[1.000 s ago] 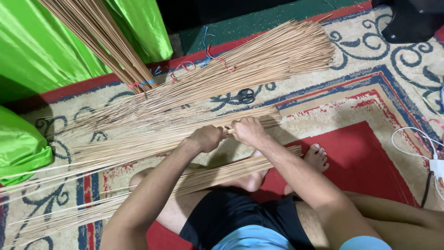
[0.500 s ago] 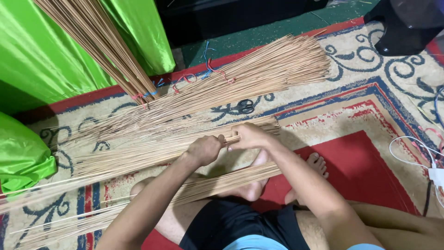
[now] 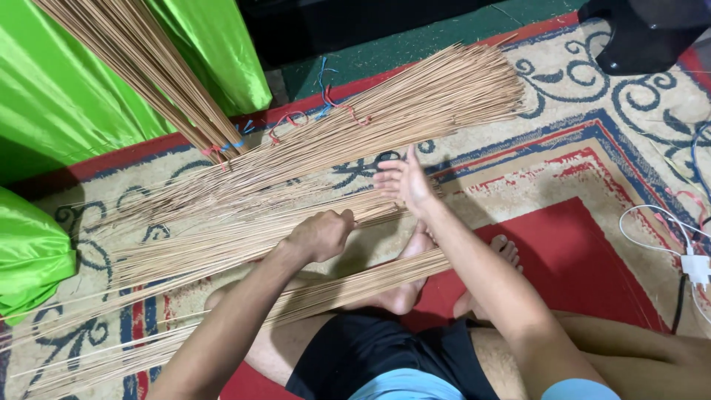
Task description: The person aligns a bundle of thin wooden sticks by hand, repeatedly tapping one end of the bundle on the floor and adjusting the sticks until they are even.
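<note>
Person sits on the patterned carpet (image 3: 607, 170), legs folded, sorting thin sticks. Left hand (image 3: 320, 234) is fisted round a bunch of sticks (image 3: 222, 248) lying across the carpet in front of the knees; grip closed tight on the bunch near its thick end. Right hand (image 3: 404, 181) is lifted just above the same bunch, palm up-ish, fingers spread, grip wide and holding nothing.

Step in hand, as I read it: gathering & evening up one bunch out of the loose spread, w/ the left as anchor. Next move prob. calls for the right to come down on the sticks beside the left fist and square or pull the ends; needs light touch, sticks are thin and springy, slip easily.

Materials: sticks pale tan, straight, dry, very slender, fanning at the tips. A bigger fanned bundle (image 3: 415, 111) lies farther off, diagonal. Another bunch (image 3: 341, 292) rests over the legs, near the feet. A tied bundle (image 3: 148, 74) leans up against shiny green fabric (image 3: 67, 96), bound w/ red & blue strings (image 3: 222, 148). Carpet is flat-woven, red, cream & blue scrolls. White cable w/ plug (image 3: 692, 263) at far right.
</note>
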